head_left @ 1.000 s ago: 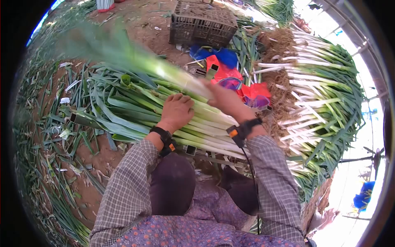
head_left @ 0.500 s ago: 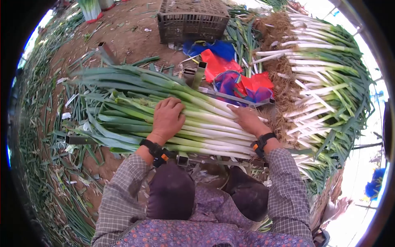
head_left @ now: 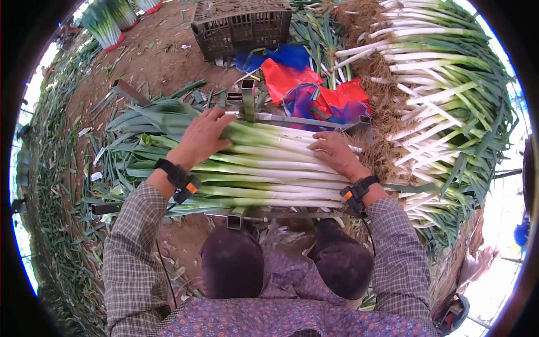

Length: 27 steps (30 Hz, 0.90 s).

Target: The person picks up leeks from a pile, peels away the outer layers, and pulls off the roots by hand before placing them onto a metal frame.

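A thick layer of long green onions lies crosswise in a metal frame in front of my knees, white ends right and green leaves left. My left hand is open, its fingers stretched over the green part at the far side of the layer, by the frame's upright post. My right hand rests open on the white stalks, fingers lying along them near the root ends. Neither hand is closed round a stalk. A band with a small device sits on each wrist.
A big pile of green onions with roots lies at the right. Red plastic and blue cloth are behind the frame, near a dark crate. Tied bundles stand at the far left. Loose leaves litter the soil.
My left hand has moved away from me and to the left, from the middle of the layer to its far side. The far stalks now lie closer in. My right hand stays near the white ends.
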{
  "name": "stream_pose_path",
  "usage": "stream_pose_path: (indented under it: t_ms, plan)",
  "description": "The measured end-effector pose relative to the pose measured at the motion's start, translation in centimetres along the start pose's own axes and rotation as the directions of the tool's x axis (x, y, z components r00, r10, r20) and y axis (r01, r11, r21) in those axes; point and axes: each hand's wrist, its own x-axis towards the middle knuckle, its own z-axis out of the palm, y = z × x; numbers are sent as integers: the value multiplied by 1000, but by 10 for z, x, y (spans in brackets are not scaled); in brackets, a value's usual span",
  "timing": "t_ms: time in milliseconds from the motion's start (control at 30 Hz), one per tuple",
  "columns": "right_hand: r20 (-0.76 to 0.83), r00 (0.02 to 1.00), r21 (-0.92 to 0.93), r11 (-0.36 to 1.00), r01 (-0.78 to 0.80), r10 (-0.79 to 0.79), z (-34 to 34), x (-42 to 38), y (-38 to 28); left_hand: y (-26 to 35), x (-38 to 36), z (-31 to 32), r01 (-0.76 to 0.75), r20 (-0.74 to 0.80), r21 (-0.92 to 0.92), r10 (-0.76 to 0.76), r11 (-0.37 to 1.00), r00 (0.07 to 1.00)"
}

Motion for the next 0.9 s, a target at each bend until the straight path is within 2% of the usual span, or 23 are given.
stream_pose_path:
  t_ms: [33,67,100,167,267,367,400,433,500,600,733,833,900]
  plan:
    - [12,1000,-4,1000,9,-9,2,0,2,-8,-11,5,-2,-4,-50,1,999,1000]
    - [-30,1000,80,997,-6,9,0,6,-2,-10,-14,7,-76,-16,-37,75,996,997]
    - [-34,995,66,993,-95,97,-1,14,-5,-11,-14,11,-39,-44,-53,37,998,998]
    - [-21,959,48,958,-281,282,3,18,-15,-12,1,13,-22,-237,-20,17,1000,971]
    - [-3,969,76,966,-246,247,14,11,-11,-22,30,28,-83,-218,44,91,996,972]
    - [12,975,107,969,-223,223,9,-1,-10,-24,32,43,13,105,127,-26,992,994]
    - [14,977,119,969,-215,215,9,-4,-10,-11,24,42,23,6,163,-24,986,1000]
    - [-6,980,119,974,-195,197,9,-6,-10,-1,12,39,78,-29,144,-74,986,997]
    - [-49,987,117,983,-145,151,11,-7,-9,9,1,39,101,-108,168,-83,981,991]
    - [5,964,300,919,-255,266,12,17,-2,6,10,45,136,-95,87,-128,987,987]
    - [52,961,375,887,-270,271,23,60,-17,8,1,46,127,-155,77,-114,989,981]
    - [124,932,153,921,-358,342,45,95,-38,10,3,45,139,-143,74,-127,988,982]
    - [140,950,254,918,-305,278,49,96,-25,9,1,45,142,-148,59,-132,988,980]
